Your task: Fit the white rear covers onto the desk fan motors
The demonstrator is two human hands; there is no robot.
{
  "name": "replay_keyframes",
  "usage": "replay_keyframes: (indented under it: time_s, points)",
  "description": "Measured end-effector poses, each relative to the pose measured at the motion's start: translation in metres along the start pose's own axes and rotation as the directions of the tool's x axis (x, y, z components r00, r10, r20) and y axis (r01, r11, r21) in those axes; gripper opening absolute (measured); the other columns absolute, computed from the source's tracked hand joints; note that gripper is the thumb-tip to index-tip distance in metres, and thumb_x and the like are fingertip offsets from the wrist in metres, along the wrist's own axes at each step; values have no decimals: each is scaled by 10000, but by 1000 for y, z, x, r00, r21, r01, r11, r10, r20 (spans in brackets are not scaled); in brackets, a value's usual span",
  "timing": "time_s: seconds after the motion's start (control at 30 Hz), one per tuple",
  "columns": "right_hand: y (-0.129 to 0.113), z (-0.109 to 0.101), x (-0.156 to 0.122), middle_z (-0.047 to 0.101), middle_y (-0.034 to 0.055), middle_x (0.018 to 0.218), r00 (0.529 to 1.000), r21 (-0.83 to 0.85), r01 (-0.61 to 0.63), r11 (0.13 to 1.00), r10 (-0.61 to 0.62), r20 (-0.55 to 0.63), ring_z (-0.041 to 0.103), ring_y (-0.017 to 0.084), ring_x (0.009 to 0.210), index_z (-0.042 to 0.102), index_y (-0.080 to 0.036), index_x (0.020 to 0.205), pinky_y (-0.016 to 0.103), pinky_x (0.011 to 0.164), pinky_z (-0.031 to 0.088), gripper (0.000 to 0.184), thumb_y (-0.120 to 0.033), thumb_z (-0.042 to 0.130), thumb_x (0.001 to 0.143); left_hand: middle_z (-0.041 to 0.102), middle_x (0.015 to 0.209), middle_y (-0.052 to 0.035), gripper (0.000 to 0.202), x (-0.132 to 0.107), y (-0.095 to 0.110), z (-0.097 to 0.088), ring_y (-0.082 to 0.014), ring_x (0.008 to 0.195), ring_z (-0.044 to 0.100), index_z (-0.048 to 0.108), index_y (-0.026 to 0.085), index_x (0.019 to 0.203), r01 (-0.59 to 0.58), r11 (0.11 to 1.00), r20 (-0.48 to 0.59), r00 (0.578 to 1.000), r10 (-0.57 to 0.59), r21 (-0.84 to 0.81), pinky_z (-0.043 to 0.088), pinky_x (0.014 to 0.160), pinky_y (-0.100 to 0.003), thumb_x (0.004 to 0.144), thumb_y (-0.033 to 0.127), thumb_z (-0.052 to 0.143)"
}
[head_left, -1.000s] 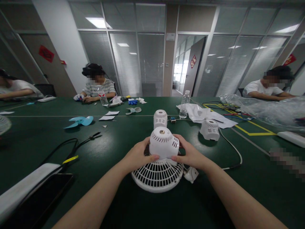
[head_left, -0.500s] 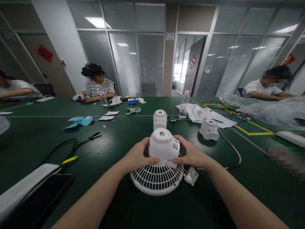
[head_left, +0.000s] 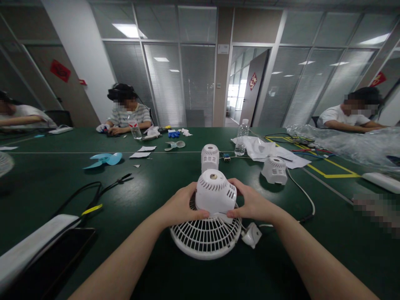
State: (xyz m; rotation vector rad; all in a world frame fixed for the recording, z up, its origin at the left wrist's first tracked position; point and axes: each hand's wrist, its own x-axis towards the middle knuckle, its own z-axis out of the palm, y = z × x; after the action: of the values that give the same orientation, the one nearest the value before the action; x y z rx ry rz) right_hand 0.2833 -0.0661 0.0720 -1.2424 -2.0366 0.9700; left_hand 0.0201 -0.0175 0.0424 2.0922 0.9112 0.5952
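A white fan motor housing (head_left: 215, 191) stands on a white round fan grille (head_left: 206, 239) lying face down on the green table (head_left: 156, 183). My left hand (head_left: 181, 206) wraps round the housing's left side, thumb pressed on its lower edge. My right hand (head_left: 251, 204) grips its right side the same way. A white plug-like part (head_left: 251, 235) on a white cord lies beside the grille, under my right wrist.
Two more white motor housings (head_left: 210, 156) (head_left: 275, 170) stand beyond. A blue fan blade (head_left: 104, 159), black cables (head_left: 93, 193), a water bottle (head_left: 241, 139), papers and a dark phone (head_left: 53, 260) lie around. Other people sit at the far side and at both ends.
The housing and grille have shifted slightly toward me and a little right, both hands staying on the housing. The plug-like part moved with them.
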Motion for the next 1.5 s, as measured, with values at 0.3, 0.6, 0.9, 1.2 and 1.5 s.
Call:
replay_keyframes:
  time_s: [0.3,0.6,0.9,1.2,1.5]
  points:
    - [-6,9,-3,618,77,1232,994,-168,18,986,-35,-99,589,286,1120,489,-239,1260,487,976,471,680,-281,800,658,506,1410,-90,870,-1,3,-1,-350,1268,488,404,291,1404,-93,994,-20,995,95,63,398,1056,-555,646,458,796]
    - [-9,6,-5,629,81,1219,995,-161,30,987,-44,-86,599,284,1109,491,-230,1259,466,955,483,670,-282,796,664,527,1383,-88,865,-1,5,1,-356,1244,503,428,295,1390,-70,986,-60,995,79,150,395,1053,-555,634,498,797]
    - [-5,1,-4,638,69,1196,999,-49,42,998,-43,-21,617,271,1089,509,-231,1202,438,937,505,649,-346,838,654,555,1352,-89,848,0,6,2,-348,1210,536,434,288,1382,-82,985,-47,995,90,154,433,1013,-522,645,512,789]
    - [1,11,-4,577,91,1291,999,-38,10,999,-12,-32,573,289,1170,386,-245,1326,482,993,467,795,-279,817,658,523,1389,-101,889,0,5,1,-354,1249,506,390,300,1416,-63,990,-33,997,67,122,399,1035,-552,650,507,792]
    - [-12,18,-5,604,85,1222,992,-176,45,983,-66,-112,597,301,1094,427,-255,1299,494,940,479,742,-281,791,654,414,1485,-116,1052,-1,-1,-2,-371,1342,408,302,286,1452,-85,983,-236,964,123,165,301,1113,-571,560,397,848]
